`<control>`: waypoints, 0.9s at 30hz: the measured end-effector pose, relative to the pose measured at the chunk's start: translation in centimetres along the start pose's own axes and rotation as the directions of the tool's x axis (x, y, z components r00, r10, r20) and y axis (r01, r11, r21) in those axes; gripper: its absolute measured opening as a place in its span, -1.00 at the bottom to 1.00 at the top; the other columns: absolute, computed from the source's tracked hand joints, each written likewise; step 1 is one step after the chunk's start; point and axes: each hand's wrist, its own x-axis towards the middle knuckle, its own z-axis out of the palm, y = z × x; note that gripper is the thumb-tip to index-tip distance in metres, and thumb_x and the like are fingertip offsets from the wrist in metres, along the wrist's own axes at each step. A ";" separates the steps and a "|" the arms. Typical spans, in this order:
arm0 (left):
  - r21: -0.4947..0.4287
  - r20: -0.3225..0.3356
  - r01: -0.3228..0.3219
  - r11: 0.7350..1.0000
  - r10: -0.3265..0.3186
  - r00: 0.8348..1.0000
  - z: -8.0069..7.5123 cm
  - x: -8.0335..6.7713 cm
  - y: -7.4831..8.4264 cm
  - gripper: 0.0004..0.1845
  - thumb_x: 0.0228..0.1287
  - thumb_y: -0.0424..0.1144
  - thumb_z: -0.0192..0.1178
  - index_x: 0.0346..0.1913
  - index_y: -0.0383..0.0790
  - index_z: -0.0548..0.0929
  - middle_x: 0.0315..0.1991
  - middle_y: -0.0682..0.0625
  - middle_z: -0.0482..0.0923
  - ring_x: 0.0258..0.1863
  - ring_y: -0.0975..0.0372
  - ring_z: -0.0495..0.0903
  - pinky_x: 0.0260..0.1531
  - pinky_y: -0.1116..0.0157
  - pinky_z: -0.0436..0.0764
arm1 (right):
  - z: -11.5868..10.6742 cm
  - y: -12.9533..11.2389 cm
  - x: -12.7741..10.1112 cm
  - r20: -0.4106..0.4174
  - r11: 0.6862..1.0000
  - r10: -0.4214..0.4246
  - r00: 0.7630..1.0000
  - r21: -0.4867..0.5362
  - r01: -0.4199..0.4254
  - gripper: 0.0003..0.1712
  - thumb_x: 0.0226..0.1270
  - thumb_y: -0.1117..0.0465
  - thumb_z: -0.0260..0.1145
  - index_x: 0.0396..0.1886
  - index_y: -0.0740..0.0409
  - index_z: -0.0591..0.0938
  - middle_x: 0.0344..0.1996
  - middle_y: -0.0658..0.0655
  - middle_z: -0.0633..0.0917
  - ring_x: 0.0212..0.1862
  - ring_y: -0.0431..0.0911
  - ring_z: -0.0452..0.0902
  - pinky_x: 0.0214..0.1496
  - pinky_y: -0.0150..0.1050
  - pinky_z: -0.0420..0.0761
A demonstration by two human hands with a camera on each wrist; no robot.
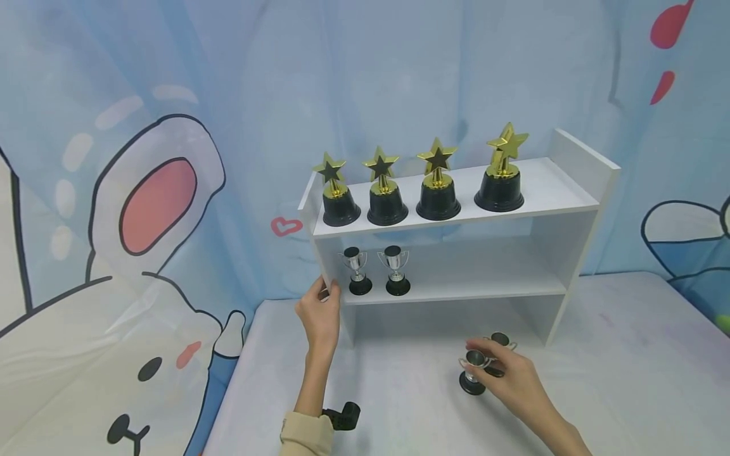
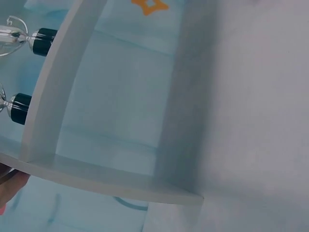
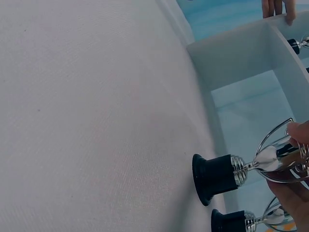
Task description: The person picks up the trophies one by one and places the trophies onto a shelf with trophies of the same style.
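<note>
A white two-tier shelf (image 1: 456, 294) stands on the table. My left hand (image 1: 320, 316) grips the edge of its left side panel, with fingertips over the panel in the right wrist view. My right hand (image 1: 507, 373) pinches a small silver trophy cup (image 3: 273, 159) with two handles and a black base. Its cup is between thumb and fingers, and the base hangs close over the table. Just behind it is a second silver trophy cup (image 1: 500, 340), partly hidden by the right hand. Two more silver cups, one on the left (image 1: 356, 269) and another beside it (image 1: 396, 269), stand upright on the middle board.
Several gold star trophies (image 1: 438, 180) with black bases line the top board. A white cloth (image 1: 410, 392) covers the table. Behind hangs a blue printed curtain (image 1: 388, 76). A black device (image 1: 345, 416) sits by the left cuff.
</note>
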 end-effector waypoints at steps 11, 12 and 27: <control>-0.014 -0.004 -0.021 1.000 0.021 1.000 0.1 0.0 -0.3 -0.73 0.34 -0.41 0.25 0.05 -0.32 0.78 -0.16 -0.24 0.80 -0.27 -0.02 0.83 -0.32 0.03 0.80 | -0.3 0.3 -0.3 0.136 0.968 0.194 0.972 0.132 -0.212 -0.46 0.15 0.24 0.60 0.16 0.15 0.69 -0.09 0.18 0.78 -0.29 -0.25 0.76 -0.31 -0.41 0.72; -0.017 -0.004 -0.021 1.000 0.021 1.000 0.1 0.0 -0.3 -0.73 0.34 -0.42 0.25 0.05 -0.32 0.78 -0.16 -0.24 0.80 -0.28 -0.02 0.83 -0.32 0.03 0.80 | -0.3 0.3 -0.3 0.146 0.961 0.214 0.966 0.144 -0.235 -0.45 0.15 0.24 0.59 0.17 0.16 0.68 -0.07 0.21 0.77 -0.26 -0.23 0.77 -0.28 -0.42 0.72; 0.003 0.006 -0.027 1.000 0.027 1.000 0.1 0.1 -0.2 -0.76 0.36 -0.40 0.27 0.02 -0.36 0.78 -0.19 -0.26 0.80 -0.31 -0.02 0.83 -0.35 0.05 0.80 | -0.6 0.6 -0.6 0.177 0.921 0.288 0.941 0.217 -0.323 -0.44 0.15 0.19 0.61 0.15 0.18 0.67 0.02 0.28 0.75 -0.17 -0.27 0.76 -0.16 -0.45 0.72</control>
